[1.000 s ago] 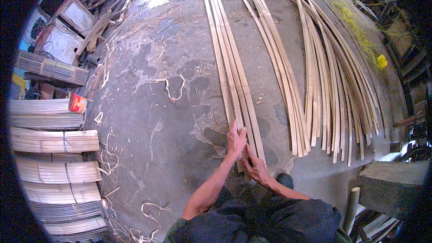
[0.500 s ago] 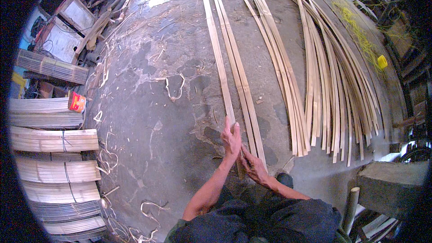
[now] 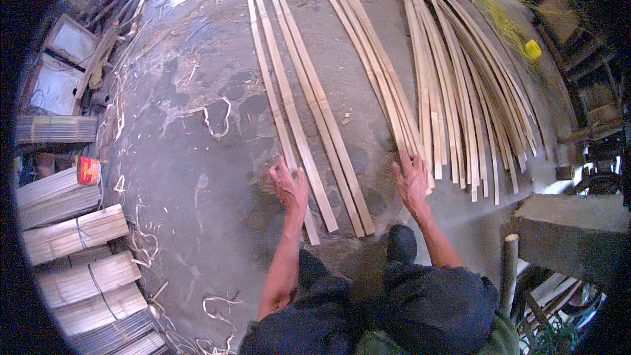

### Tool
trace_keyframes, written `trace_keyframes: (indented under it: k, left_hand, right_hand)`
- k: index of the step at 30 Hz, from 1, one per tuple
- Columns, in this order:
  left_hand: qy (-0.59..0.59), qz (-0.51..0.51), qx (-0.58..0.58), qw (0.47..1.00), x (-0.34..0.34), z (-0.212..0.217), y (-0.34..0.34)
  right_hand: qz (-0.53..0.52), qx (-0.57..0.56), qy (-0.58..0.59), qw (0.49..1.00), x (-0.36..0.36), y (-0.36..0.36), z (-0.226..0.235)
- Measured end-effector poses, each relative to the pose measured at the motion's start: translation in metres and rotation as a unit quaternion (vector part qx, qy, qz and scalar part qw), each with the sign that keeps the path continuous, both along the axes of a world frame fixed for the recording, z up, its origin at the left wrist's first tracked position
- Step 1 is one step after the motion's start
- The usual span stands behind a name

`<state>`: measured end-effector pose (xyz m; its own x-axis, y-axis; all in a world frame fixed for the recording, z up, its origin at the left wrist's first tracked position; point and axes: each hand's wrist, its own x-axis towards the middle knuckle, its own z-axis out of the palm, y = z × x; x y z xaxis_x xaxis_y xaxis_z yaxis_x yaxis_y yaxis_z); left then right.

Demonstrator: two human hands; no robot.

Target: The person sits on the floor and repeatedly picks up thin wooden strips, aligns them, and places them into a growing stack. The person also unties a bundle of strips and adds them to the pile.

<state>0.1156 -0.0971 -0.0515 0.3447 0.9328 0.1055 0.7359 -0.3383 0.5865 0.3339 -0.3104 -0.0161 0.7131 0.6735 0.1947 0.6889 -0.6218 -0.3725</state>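
Long, pale, flat bamboo strips lie lengthwise on the floor. My left hand (image 3: 289, 185) is curled over the leftmost bamboo strip (image 3: 268, 79), fingers on one side and thumb on the other. That strip's near end shows below the hand. Close on its right runs another strip (image 3: 299, 138), then a pair of strips side by side (image 3: 315, 92). At the near end of a narrow bundle of strips (image 3: 376, 69), my right hand (image 3: 412, 185) reaches down with fingers apart. Its fingertips meet the strips; I see no grip around any.
A wide fan of strips (image 3: 453, 92) spreads at the right. Tied slat bundles (image 3: 82, 233) are stacked at the left, beside a red tin (image 3: 88, 171). A concrete block (image 3: 572, 230) and an upright pole (image 3: 509, 276) stand at the lower right. Fibre scraps (image 3: 227, 118) litter the floor.
My hands were together over the left strip and have moved apart, the right one to the narrow bundle. Two separate strips now show where one showed before. The view has shifted.
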Motion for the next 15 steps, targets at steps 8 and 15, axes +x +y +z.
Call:
trace_keyframes:
  k: [8, 15]
  left_hand:
    - [0.093, -0.271, 0.038, 0.957, 0.049, 0.026, -0.061]
    - [0.14, -0.317, 0.062, 0.936, 0.055, 0.001, -0.072]
  right_hand:
    - [-0.041, -0.007, 0.037, 0.998, 0.013, -0.008, -0.003]
    - [-0.103, 0.044, 0.205, 0.972, -0.002, 0.007, 0.043]
